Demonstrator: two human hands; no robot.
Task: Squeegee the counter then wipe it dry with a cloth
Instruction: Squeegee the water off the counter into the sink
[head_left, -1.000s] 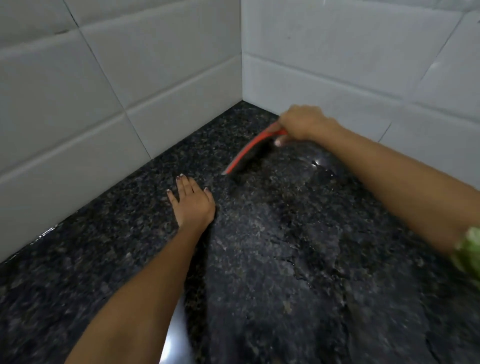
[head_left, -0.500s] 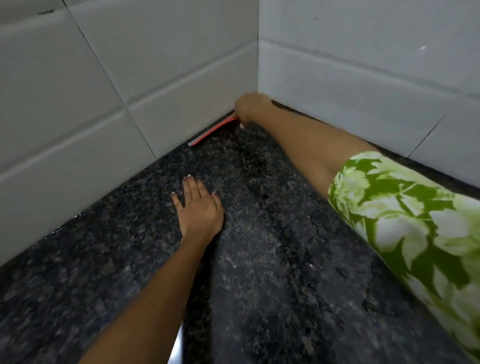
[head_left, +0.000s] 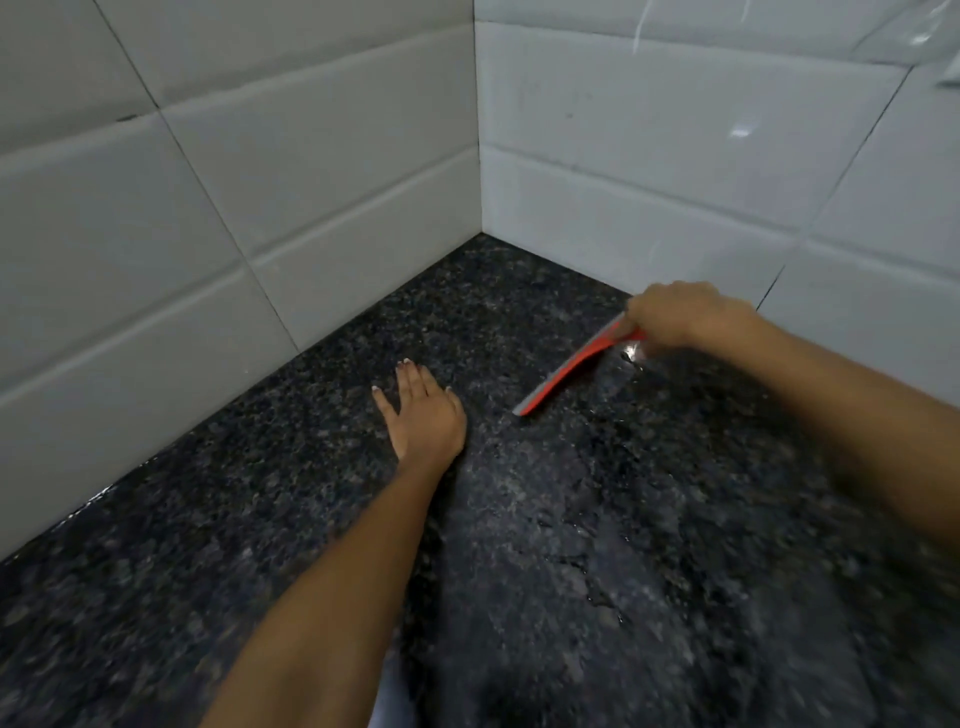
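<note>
- One squeegee (head_left: 574, 368), red with a grey blade, lay slanted on the dark speckled worktop (head_left: 260, 519), near the right tiled wall (head_left: 675, 171).
- The right hand (head_left: 680, 314) gripped its upper end, fingers curled.
- The left hand (head_left: 423, 410) rested flat on the worktop, fingers straight, apart from the blade.
- Two tiled walls met at the corner.

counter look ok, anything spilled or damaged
Nothing looks damaged. The counter has a wet film with glints beside the squeegee, which the right hand grips. The left hand rests flat on the stone.
</note>
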